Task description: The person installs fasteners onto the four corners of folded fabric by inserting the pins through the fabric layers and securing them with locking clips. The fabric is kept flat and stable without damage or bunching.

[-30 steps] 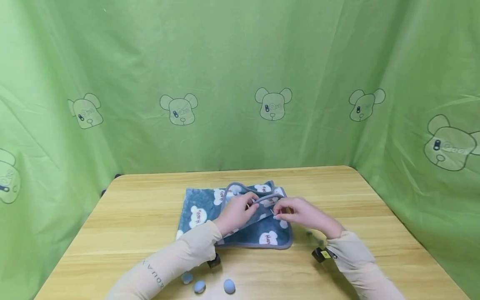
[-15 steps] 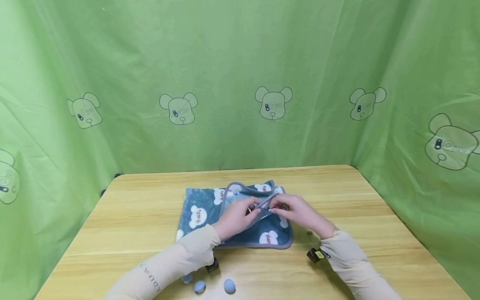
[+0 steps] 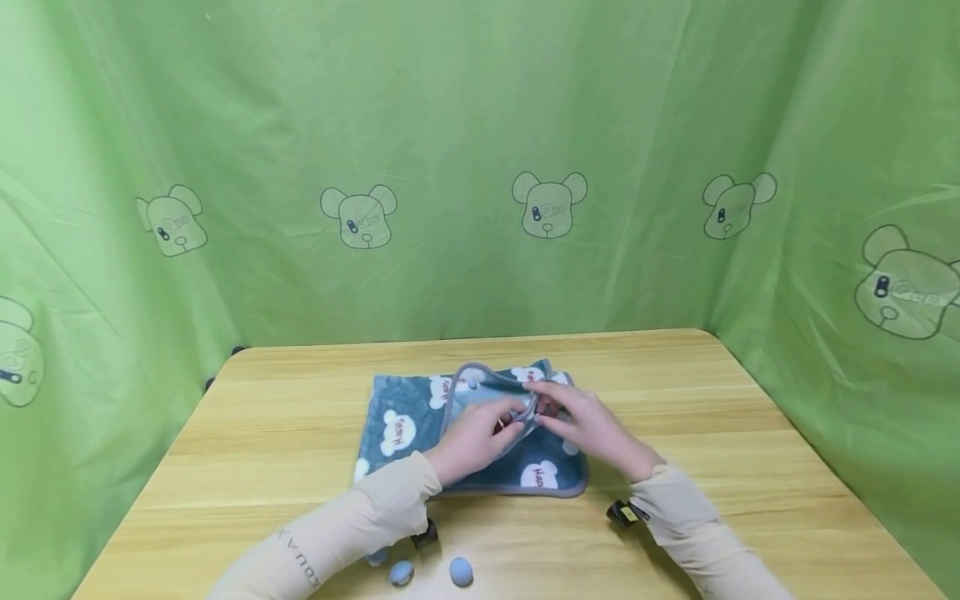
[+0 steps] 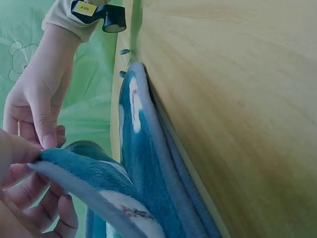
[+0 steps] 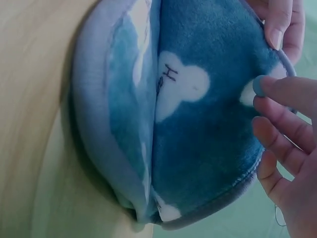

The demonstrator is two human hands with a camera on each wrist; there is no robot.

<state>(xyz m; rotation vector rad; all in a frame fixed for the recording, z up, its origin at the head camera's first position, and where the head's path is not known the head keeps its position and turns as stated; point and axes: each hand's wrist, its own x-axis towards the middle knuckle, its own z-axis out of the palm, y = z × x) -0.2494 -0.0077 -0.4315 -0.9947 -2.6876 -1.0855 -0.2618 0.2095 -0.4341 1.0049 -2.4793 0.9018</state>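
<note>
A teal fleece blanket [image 3: 480, 479] with white bear prints and a grey border lies folded on the table. With thumb and fingers, my left hand [image 3: 476, 433] pinches a raised grey edge of its upper layer. Just right of it, my right hand [image 3: 585, 417] reaches to the same raised edge. In the right wrist view, a small blue round-headed piece [image 5: 259, 86] is pinched at my right thumb tip; the rest of it is hidden. Another blue round head [image 3: 472, 384] shows on the turned-back flap.
Near the table's front edge lie blue rounded pieces [image 3: 401, 572], one partly behind my left sleeve. Two small blue ends [image 4: 125, 51] show past the blanket in the left wrist view. Green curtains [image 3: 450, 275] stand behind and beside the wooden table [image 3: 255, 433].
My right hand has moved left, up against the raised blanket edge by my left hand. That edge is drawn closer together between the hands. The left hand has barely moved.
</note>
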